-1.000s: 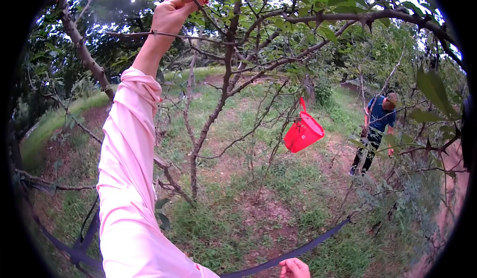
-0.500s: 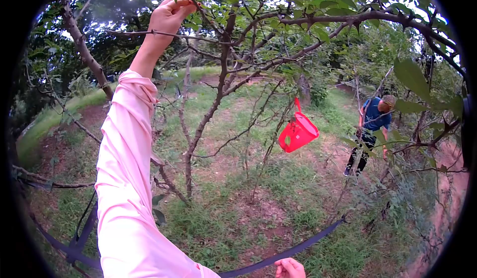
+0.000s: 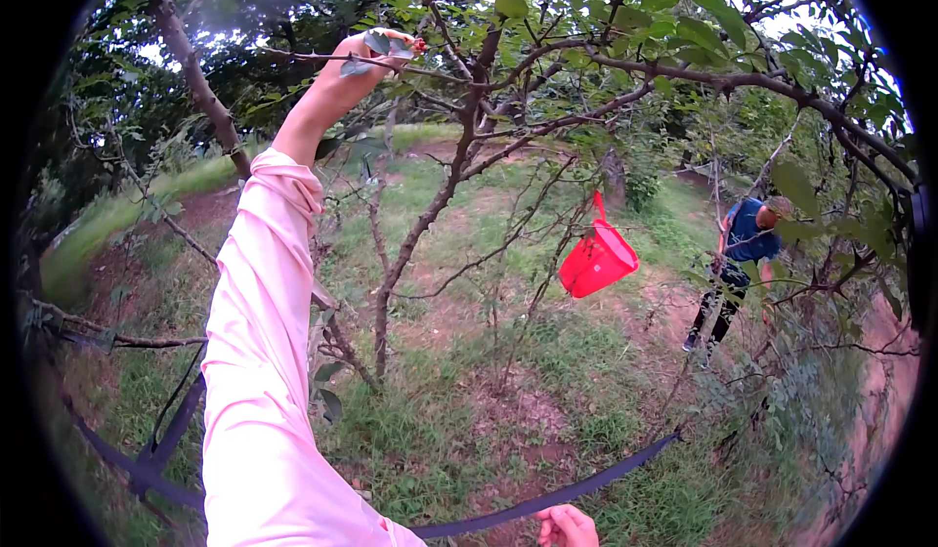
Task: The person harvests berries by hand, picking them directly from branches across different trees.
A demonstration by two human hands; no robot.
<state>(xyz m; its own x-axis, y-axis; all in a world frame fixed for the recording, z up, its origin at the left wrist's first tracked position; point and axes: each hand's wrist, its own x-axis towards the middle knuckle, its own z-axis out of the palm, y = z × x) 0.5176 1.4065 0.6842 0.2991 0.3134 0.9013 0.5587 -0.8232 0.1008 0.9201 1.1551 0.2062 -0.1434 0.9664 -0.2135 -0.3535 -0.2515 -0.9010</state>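
My left hand (image 3: 357,63), raised at the upper left in a pink sleeve (image 3: 264,352), has its fingers pinched together beside a thorny branch (image 3: 430,71). A small red cluster (image 3: 420,46) shows at its fingertips, and leaves (image 3: 376,44) cover part of the fingers. At the bottom edge my right hand (image 3: 569,525) is partly in view, its fingers curled together near a dark strap (image 3: 586,483); what they hold, if anything, cannot be made out.
A red bucket (image 3: 598,262) hangs tilted from thin branches beyond the trunk (image 3: 425,220). At the right, a person in a blue shirt (image 3: 750,234) bends among branches. A thick thorny branch (image 3: 743,80) crosses the upper right. Another strap (image 3: 171,435) lies at the lower left.
My left hand has moved down and right in view, away from the upper twigs, and leaves now overlap it. The view has shifted slightly. The person leans further forward than at first.
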